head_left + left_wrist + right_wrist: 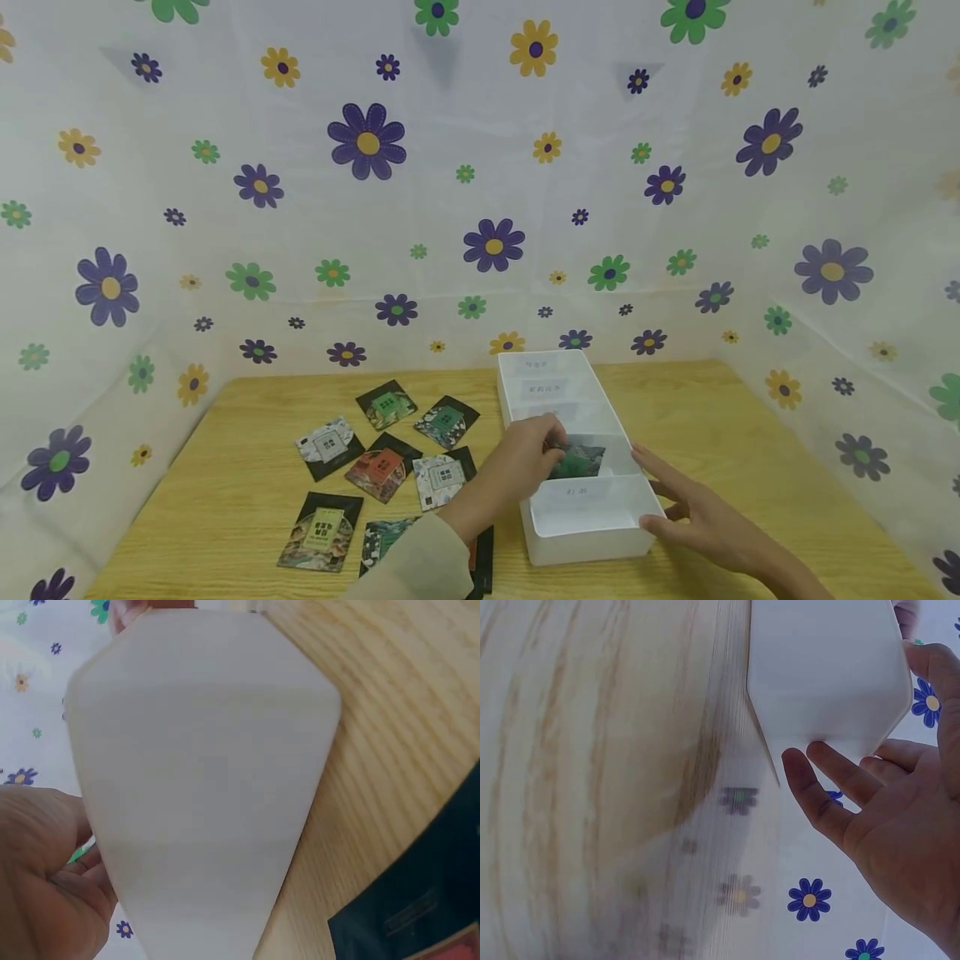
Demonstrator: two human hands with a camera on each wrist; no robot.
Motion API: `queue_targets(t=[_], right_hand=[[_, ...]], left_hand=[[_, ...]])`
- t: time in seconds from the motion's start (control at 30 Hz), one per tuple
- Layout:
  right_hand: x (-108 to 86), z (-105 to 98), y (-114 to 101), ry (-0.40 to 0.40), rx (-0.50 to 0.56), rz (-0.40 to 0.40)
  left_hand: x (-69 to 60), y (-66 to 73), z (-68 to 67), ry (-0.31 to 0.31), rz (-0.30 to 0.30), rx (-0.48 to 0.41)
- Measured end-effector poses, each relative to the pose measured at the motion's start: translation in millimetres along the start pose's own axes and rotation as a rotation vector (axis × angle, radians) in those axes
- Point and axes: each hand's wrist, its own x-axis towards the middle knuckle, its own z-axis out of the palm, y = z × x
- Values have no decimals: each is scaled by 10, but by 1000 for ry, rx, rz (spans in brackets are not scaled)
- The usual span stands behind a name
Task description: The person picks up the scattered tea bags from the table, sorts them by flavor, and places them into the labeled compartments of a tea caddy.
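A long white divided box (588, 550) stands on the table with labels on its dividers. In the head view my left hand (525, 450) reaches over its left wall and pinches a dark green packet (583, 457) by the left edge. This packet lies within a compartment near the front; its lower part is hidden behind a divider. My right hand (701, 517) rests against the box's right side, thumb near the front corner and fingers spread along the wall. The right wrist view shows those fingertips (817, 750) touching the outer wall. In the left wrist view the packet is hidden.
Several flat packets lie left of the box, among them a red one (382, 468), a white one (328, 447) and a yellow-green one (321, 532). My left forearm partly covers the front ones. Flower-patterned cloth (435, 192) closes off the back and sides of the wooden table (217, 492).
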Motion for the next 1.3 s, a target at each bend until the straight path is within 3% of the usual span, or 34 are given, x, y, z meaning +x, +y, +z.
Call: queue_targets(t=[0.23,0.47,0.6,0.73,0.87,1.13,1.3], right_hand=[[0,3,40,-3,-4,-30],[-4,17,17,1,-2,-21],[3,25,3,8,-4,4],[3,22,3,11,-5,6],[4,11,-11,2,-18,15],[5,6,46,-8,-11,3],[-3,18,58,14,2,-18]], left_hand=[[-18,69,78,31,1,159],[-21,54,114,154,140,548],[-32,29,119,189,184,640],[-54,17,85,210,210,605],[-112,4,-45,248,212,513],[-271,-110,-538,217,65,207],[-458,-241,-772,228,-10,133]])
